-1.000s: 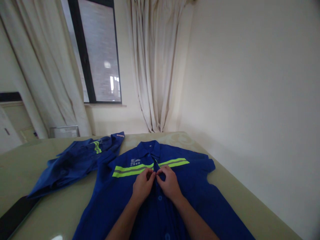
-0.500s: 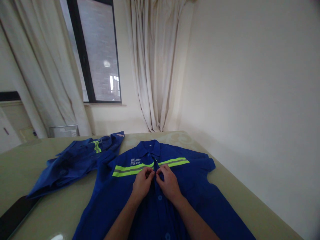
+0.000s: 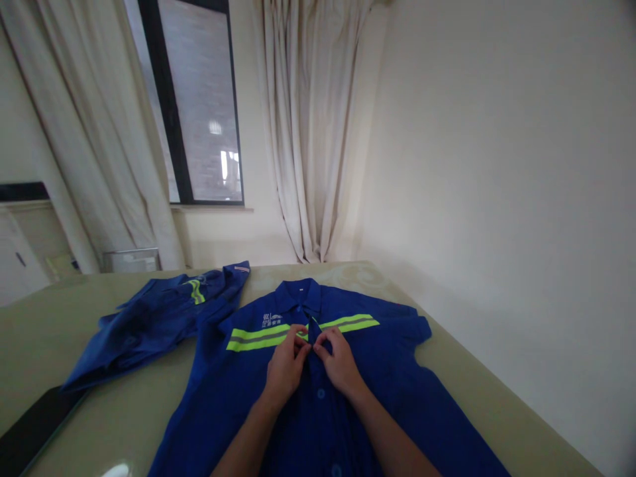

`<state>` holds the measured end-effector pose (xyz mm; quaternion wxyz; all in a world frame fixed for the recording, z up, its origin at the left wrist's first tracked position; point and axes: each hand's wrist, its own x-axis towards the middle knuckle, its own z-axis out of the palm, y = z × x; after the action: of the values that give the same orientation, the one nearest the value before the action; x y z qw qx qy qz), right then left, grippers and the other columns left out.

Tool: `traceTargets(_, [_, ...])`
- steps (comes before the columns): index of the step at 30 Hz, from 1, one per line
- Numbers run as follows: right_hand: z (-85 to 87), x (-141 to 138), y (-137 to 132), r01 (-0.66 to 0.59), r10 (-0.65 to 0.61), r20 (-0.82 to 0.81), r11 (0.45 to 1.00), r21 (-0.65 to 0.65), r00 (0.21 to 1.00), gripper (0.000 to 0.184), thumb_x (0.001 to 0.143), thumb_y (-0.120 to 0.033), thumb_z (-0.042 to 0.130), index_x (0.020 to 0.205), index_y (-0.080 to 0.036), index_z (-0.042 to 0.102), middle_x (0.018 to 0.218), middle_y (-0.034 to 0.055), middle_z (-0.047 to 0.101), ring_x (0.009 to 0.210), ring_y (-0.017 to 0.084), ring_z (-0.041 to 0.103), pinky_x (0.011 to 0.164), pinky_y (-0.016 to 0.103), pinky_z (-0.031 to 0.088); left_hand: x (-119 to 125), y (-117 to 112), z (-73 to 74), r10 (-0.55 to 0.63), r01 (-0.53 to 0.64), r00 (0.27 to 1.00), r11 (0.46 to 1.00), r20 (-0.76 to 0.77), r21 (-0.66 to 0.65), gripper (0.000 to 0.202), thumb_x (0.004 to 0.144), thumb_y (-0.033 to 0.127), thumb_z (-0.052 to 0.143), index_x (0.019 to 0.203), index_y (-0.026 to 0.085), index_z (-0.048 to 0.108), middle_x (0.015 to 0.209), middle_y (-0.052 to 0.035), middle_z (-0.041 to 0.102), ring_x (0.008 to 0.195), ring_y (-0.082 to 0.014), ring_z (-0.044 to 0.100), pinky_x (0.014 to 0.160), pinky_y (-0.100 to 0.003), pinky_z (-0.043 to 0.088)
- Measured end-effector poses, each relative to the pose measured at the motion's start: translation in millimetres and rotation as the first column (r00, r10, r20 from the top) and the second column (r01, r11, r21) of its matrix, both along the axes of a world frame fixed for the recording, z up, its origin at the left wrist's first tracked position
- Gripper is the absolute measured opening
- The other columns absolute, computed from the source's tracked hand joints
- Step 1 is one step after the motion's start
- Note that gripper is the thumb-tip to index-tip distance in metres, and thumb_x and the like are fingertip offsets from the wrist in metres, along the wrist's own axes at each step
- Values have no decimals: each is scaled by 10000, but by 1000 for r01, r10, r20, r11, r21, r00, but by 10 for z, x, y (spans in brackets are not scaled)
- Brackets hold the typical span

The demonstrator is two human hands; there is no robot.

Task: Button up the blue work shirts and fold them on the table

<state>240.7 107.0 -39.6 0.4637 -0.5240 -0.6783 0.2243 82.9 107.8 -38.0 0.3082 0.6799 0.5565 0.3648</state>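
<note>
A blue work jacket with a yellow-green reflective stripe across the chest lies front up, collar away from me. My left hand pinches one edge of its front opening at stripe height. Opposite it, my right hand pinches the other edge, the fingertips of both hands almost meeting. The fingers hide whatever small part lies between them. Below the hands, a round button shows on the front, and another button sits lower down.
A second blue garment with a reflective patch lies crumpled on the table at left. Beside it is a dark flat object. A white wall runs along the right; curtains and a window are behind.
My fingers have shifted slightly at the front opening, the left fingers spreading a little above the pinch. The whole view has drifted slightly, and the jacket lies as before.
</note>
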Motion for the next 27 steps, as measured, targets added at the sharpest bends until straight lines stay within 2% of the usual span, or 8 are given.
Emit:
traceTargets(4, [-73,50,87,26,-30,-47,997,-75,998,46,787,-183,642,756,-216,650,887,23,649,864,210,633,816,321,492,55,-106,101,-30,69,951,991,-306,117,304,962,158,471,1165,310,639,1187,-16,680,1070,-181,653,873,-257,465])
traceTargets(6, [-81,71,115,17,-23,-57,993,-113,998,63,784,-202,655,723,-214,663,861,23,659,851,212,641,803,320,497,72,-143,137,-23,85,917,987,-398,138,306,967,145,472,1153,317,644,1211,-14,667,1099,-183,639,875,-247,459])
traceTargets(9, [-61,89,124,-5,-4,-65,990,-138,998,86,794,-215,654,716,-209,690,854,37,683,861,224,659,809,326,503,73,-160,160,-9,90,896,983,-445,162,263,981,151,476,1112,295,652,1154,-20,679,1095,-182,636,889,-242,452])
traceTargets(12, [-35,88,101,-26,22,-52,997,-77,998,118,814,-182,607,800,-210,721,902,47,718,920,229,673,877,340,503,59,-139,143,24,58,903,983,-430,177,218,1019,222,455,1069,272,661,1111,-27,692,1033,-179,658,874,-250,456])
traceTargets(17, [-33,33,42,-18,16,57,999,41,998,355,773,-53,508,985,-217,740,1024,65,722,1019,222,672,973,353,494,53,-110,103,82,-1,890,984,-449,179,345,1057,269,342,980,229,676,1027,-61,707,1027,-214,661,920,-311,473])
traceTargets(19, [-35,4,22,32,-37,121,999,44,992,392,782,-30,468,990,-213,745,1039,83,709,1021,221,674,977,352,498,61,-115,87,93,12,883,975,-460,220,347,1049,246,339,1035,211,684,1096,-86,699,1098,-232,637,994,-348,458])
traceTargets(23, [20,-39,-14,198,-194,273,980,10,942,363,819,-55,480,1034,-206,731,1089,110,693,996,226,687,915,331,513,93,-110,-7,158,40,842,935,-515,351,398,1025,246,389,1360,161,585,1458,-137,568,1359,-276,506,1140,-425,387])
traceTargets(27, [183,-104,1,322,-237,458,940,-116,857,185,910,-265,544,982,-242,713,1047,75,691,893,221,695,769,314,505,129,-139,-175,129,102,769,942,-626,320,481,1020,231,337,1451,111,516,1512,-151,540,1437,-279,452,1177,-468,372])
